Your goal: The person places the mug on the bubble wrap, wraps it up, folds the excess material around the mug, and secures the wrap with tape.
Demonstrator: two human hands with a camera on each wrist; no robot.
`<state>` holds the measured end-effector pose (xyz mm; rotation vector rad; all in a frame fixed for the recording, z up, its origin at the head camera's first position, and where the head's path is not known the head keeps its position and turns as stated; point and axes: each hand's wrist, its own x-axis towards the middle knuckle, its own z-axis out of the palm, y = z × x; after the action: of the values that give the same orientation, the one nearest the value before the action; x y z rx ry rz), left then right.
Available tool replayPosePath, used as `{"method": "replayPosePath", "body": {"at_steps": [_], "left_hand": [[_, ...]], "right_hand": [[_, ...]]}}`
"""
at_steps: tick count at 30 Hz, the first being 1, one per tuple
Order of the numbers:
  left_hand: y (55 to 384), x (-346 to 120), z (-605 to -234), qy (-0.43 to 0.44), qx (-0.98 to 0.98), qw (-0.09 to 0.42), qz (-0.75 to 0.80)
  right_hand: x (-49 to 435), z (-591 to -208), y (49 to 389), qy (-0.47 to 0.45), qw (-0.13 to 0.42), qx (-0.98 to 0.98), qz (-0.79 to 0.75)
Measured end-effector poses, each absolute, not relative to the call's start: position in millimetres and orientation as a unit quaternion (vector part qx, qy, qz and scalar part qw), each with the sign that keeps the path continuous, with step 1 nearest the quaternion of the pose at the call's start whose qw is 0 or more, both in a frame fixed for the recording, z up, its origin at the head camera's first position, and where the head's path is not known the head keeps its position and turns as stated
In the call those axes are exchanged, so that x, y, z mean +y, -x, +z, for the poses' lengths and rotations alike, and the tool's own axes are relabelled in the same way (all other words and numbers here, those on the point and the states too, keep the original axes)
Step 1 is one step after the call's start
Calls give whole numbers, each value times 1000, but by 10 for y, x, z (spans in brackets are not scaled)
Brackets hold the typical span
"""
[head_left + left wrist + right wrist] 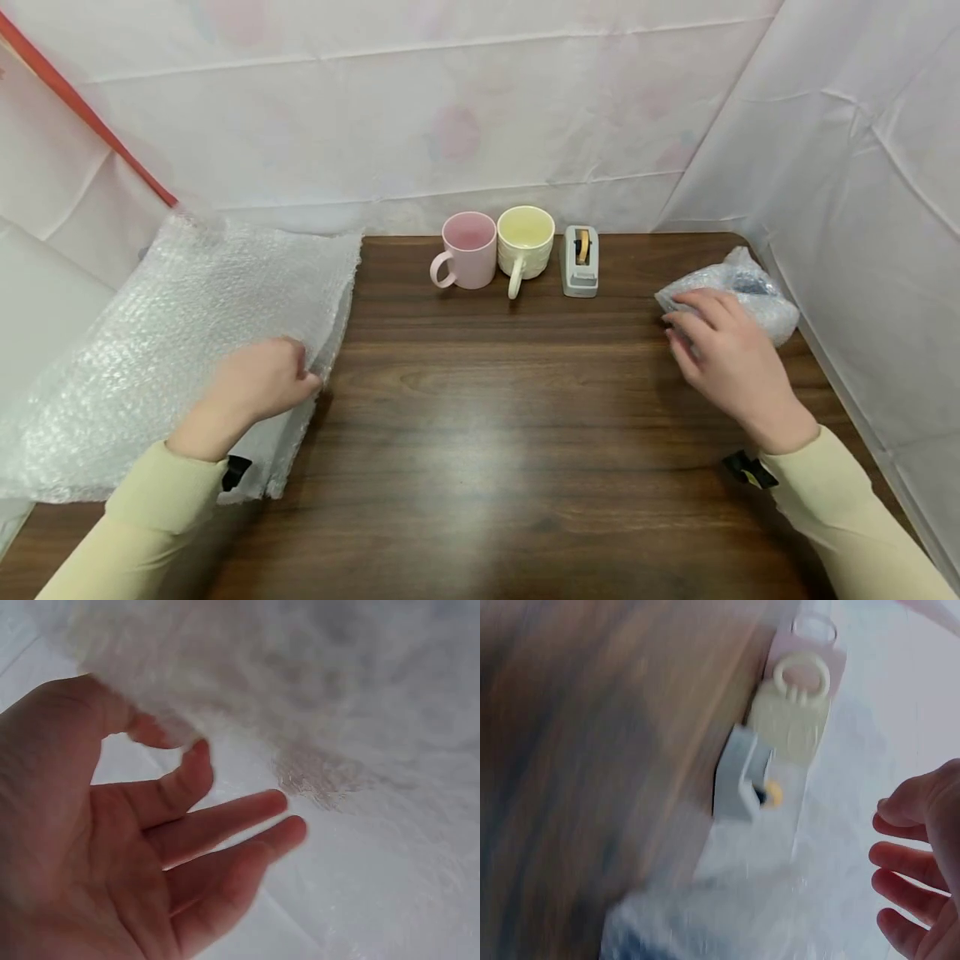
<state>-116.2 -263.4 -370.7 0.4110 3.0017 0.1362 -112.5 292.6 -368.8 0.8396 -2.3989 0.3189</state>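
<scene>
On the left of the head view lies a stack of bubble wrap sheets (225,292). My left hand (258,379) is over its right part. In the left wrist view, thumb and index finger (196,769) pinch the edge of the bubble wrap (337,690), while the other fingers stay apart from it. At the right, my right hand (727,354) hovers by a bubble-wrapped bundle (772,312) with something dark inside. Its fingers are loosely bent and hold nothing in the right wrist view. That bundle (675,926) shows blurred at the bottom there.
Against the back cloth (390,125) stand a pink mug (476,258), a pale yellow mug (528,250) and a grey tape dispenser (581,275) with a yellowish roll. The dark wooden table (465,417) is bordered by white cloth at the back and right. A red strip (90,112) hangs at upper left.
</scene>
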Motion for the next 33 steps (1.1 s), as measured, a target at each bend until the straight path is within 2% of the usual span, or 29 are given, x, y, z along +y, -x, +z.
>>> {"method": "replayPosePath", "body": {"at_steps": [8, 16, 21, 27, 33], "left_hand": [[1149, -2711, -3530, -147, 981, -120, 36], [1093, -2650, -3324, -220, 923, -311, 51], [1008, -2506, -3137, -246, 876, -409, 58], [923, -2184, -2955, -323, 816, -466, 110], [834, -1847, -2949, -427, 769, -461, 115]], "right_hand": [[2645, -3806, 1041, -350, 233, -887, 189], [2536, -3833, 1055, -332, 190, -896, 225], [2495, -3881, 1056, -334, 170, -896, 238], [2478, -3894, 1063, -323, 124, -897, 275], [2483, -3846, 1088, -298, 61, -891, 336]]}}
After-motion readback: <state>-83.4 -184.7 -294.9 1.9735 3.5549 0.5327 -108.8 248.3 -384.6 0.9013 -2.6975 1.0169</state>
